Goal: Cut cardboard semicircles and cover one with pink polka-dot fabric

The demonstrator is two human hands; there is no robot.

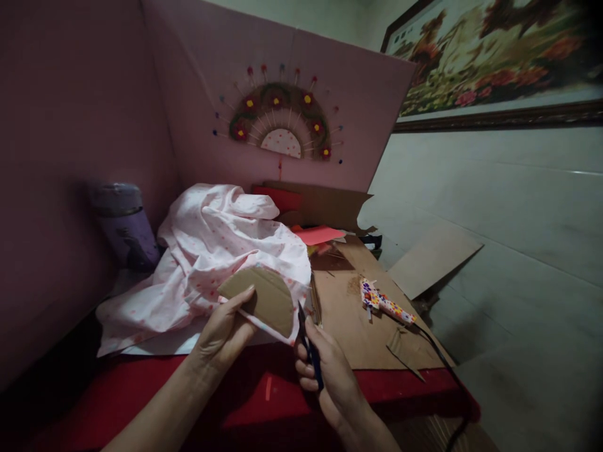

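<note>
My left hand (229, 328) grips a half-round piece of cardboard (266, 295) by its lower left side, thumb on its face. A strip of pink dotted fabric (226, 229) is folded along the cardboard's straight edge, and the rest of the cloth spreads behind in a crumpled heap. In my right hand (325, 364) are dark-handled scissors (309, 348), their blades pointing up beside the right corner of the cardboard, close to the cloth. Whether the blades touch the fabric I cannot tell.
A flower-patterned glue gun (384, 302) with a dark cord lies on a cardboard sheet (348, 345) at right. Cardboard scraps and red paper (320, 235) lie behind. A purple bottle (125, 226) stands left. A decorated fan shape (280, 119) hangs on the pink panel.
</note>
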